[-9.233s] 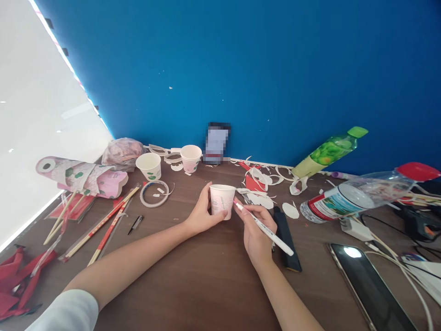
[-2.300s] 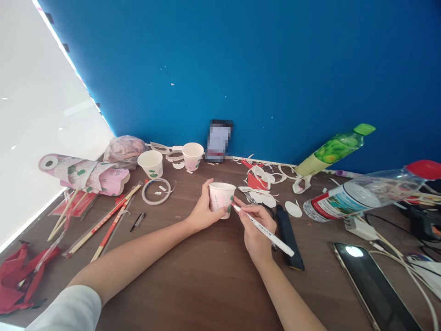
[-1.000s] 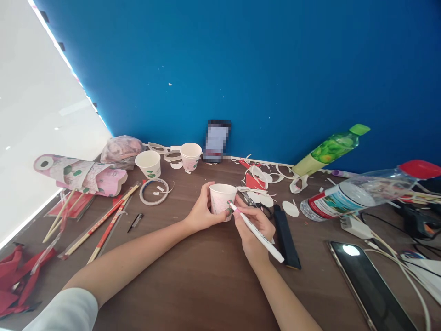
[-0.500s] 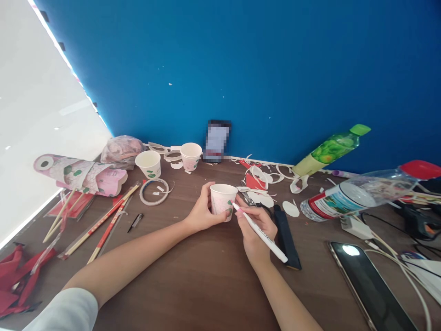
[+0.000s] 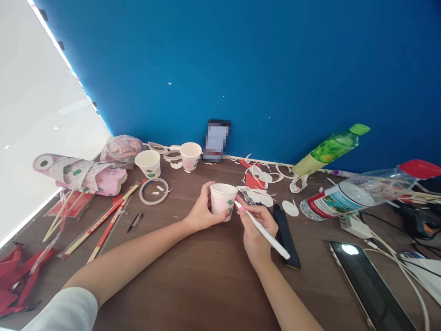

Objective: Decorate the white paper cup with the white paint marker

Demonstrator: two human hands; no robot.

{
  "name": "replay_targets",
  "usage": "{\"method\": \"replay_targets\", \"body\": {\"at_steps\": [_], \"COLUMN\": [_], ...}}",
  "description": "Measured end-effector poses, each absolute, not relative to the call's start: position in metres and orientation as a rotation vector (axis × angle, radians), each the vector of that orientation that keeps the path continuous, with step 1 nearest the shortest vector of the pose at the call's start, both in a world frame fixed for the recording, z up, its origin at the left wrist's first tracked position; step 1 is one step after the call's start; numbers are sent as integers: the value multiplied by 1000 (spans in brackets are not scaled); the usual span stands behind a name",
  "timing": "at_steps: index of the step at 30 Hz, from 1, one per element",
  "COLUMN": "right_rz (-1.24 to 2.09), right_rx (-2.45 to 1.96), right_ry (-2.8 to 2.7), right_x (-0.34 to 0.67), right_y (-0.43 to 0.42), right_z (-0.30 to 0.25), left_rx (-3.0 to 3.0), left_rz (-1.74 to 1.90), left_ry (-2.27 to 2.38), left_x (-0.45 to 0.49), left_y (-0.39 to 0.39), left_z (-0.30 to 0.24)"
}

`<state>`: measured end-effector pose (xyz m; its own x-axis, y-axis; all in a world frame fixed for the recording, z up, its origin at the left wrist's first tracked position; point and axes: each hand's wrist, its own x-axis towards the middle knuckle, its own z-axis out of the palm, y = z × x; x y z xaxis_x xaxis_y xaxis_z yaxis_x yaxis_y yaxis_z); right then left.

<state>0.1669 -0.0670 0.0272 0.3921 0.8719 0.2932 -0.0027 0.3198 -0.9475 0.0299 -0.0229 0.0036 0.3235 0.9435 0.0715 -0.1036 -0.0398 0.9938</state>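
A small white paper cup [image 5: 220, 196] with a pink pattern and green leaves stands upright on the brown table. My left hand [image 5: 202, 212] is wrapped round its left side, with the thumb across the front. My right hand [image 5: 257, 232] grips a white marker pen [image 5: 265, 232] that slants down to the right. The pen's pinkish tip is at the cup's right side; whether it touches cannot be made out. Two more paper cups, one at the left [image 5: 149, 165] and one nearer the middle [image 5: 190, 157], stand at the back. A roll of tape [image 5: 140, 195] lies before them.
White paper scraps [image 5: 264, 198] and a dark flat case [image 5: 286, 236] lie beyond and beside my right hand. A tilted bottle [image 5: 339, 200], a green bottle [image 5: 327, 154] and a phone [image 5: 372, 285] are on the right. Wrapped chopsticks [image 5: 103, 218] and a stacked-cup piece [image 5: 82, 174] lie left.
The marker pen and my right hand have shifted slightly to the right, the pen tip drawing a little away from the leaf print. My left hand and the cup stay in place.
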Motion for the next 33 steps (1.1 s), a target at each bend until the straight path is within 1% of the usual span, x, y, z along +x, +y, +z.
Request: {"method": "replay_targets", "body": {"at_steps": [14, 20, 33], "right_rz": [762, 730, 775], "right_rx": [-1086, -1097, -1009], "right_ry": [-912, -897, -1029], "right_x": [168, 171, 172], "right_y": [-64, -62, -65], "right_z": [20, 13, 16], "left_rx": [1328, 1320, 1213], "left_rz": [1041, 1036, 994], "left_ry": [877, 867, 873], "left_x": [30, 30, 29], "left_y": [-22, -23, -23], "left_z": [4, 5, 8]}}
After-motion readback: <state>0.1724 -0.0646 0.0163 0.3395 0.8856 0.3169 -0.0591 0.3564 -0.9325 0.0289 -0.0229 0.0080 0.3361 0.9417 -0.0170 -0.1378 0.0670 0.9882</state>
